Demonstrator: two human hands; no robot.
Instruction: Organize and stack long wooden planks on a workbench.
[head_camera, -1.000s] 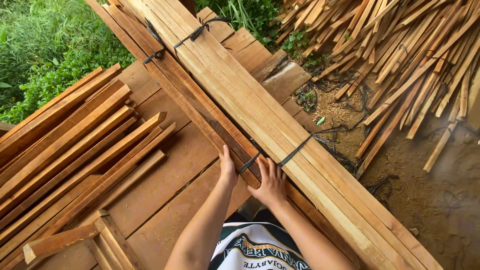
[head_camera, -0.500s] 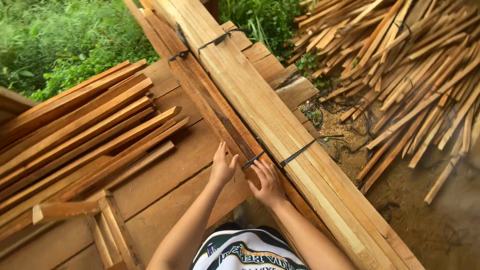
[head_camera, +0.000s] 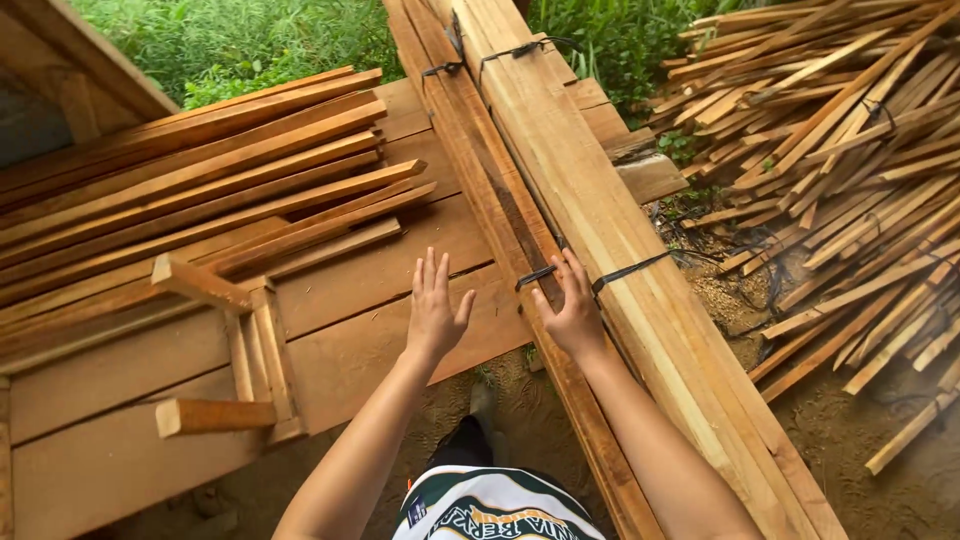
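- The place is outdoors, with green grass (head_camera: 230, 40) at the top and brown dirt (head_camera: 880, 500) at the bottom right.
- On the far left, a pile of thin sticks (head_camera: 180, 190) lies on a wide wood deck (head_camera: 380, 330).
- A small wood frame (head_camera: 240, 350) sits on the deck, near the left hand.
- The left hand (head_camera: 435, 310) is flat and wide open, fingers spread. It holds nothing and hangs just over the deck, beside the long bundle.
- The long bundle (head_camera: 560, 190) of planks runs from the top middle down to the bottom right. It is between the deck and the dirt.
- A black strap (head_camera: 625, 272) goes around the bundle, right by the right hand. Another strap (head_camera: 480, 58) wraps it far up.
- The right hand (head_camera: 570, 305) rests on the bundle with fingers open, its tips touching the strap. I cannot tell if it pinches the strap.
- On the far right, a big heap of loose sticks (head_camera: 840, 170) lies on the dirt.
- There are no boxes or bins here.
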